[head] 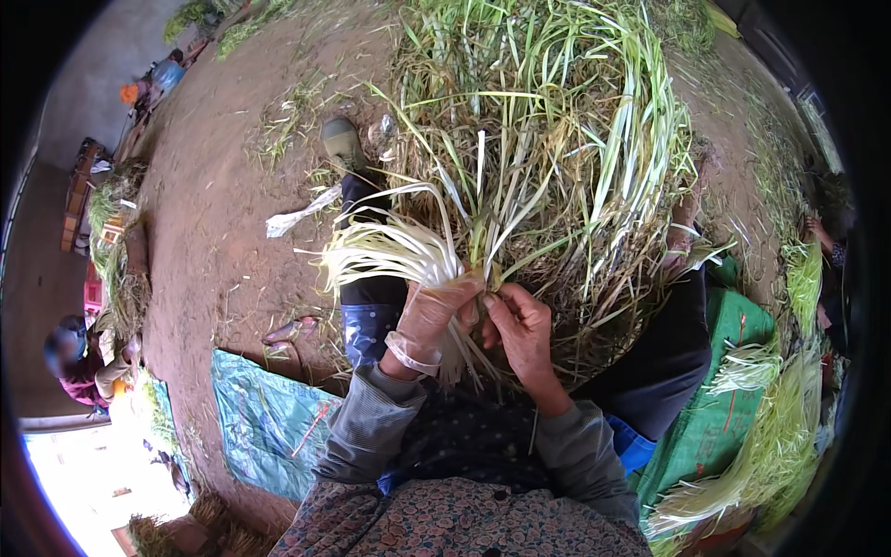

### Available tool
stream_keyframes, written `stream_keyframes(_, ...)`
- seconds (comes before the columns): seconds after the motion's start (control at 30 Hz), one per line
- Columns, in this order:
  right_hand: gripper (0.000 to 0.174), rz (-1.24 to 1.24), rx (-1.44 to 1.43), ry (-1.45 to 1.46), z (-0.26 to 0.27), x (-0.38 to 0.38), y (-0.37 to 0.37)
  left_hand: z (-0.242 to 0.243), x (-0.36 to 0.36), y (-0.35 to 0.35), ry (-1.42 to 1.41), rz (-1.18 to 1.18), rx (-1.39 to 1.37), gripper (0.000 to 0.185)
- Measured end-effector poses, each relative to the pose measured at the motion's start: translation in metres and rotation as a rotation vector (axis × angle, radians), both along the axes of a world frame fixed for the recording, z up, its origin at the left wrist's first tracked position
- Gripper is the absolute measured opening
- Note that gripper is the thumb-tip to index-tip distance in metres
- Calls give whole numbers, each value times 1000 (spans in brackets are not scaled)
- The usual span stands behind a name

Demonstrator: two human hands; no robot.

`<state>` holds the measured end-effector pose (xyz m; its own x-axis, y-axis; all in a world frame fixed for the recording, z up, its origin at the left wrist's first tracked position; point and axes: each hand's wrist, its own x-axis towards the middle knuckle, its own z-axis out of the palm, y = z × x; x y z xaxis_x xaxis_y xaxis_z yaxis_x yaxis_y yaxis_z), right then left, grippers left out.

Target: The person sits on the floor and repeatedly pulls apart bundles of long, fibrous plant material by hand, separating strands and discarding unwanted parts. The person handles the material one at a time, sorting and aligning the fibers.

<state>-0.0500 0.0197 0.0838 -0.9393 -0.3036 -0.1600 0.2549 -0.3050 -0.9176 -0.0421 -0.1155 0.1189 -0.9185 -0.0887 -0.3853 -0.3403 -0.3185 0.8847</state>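
Note:
In my left hand, which wears a thin translucent glove, is a bunch of pale blanched leaf stalks, possibly chives. Their whitish ends fan out to the left, and some strands hang below the hand. Close beside it, my bare right hand pinches a thin leaf stalk between thumb and forefinger. The exact fingertip contact is partly hidden. Just beyond both hands spreads a large heap of green and dried leaves, lying between my legs.
A blue-green woven sheet lies on the earth floor at left. At right, a green woven sack has piles of yellow-green stalks by it. One person sits at far left; another person's hand shows at far right.

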Motion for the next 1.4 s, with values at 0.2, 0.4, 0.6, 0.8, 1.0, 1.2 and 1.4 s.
stream_keyframes(0.2,10,-79,198,-86,-25,15,35,-8,-3,4,80,128,262,29)
stream_keyframes(0.4,26,47,1111,241,-52,38,108,-1,-13,-11,51,105,187,21)
stream_keyframes(0.6,22,-152,327,318,16,-22,38,1,1,-4,-7,68,-30,19)
stream_keyframes(0.8,15,-104,-163,95,11,-33,-1,1,6,5,-61,158,12,18)
stream_keyframes(1.0,11,-181,-140,126,7,-35,27,-19,11,-20,-74,187,-2,18)
stream_keyframes(1.2,13,79,59,233,-18,-17,-15,-15,10,-7,-3,247,-32,16)
stream_keyframes(1.4,21,-3,-288,-100,-10,-7,9,-21,11,-10,-59,329,1,15)
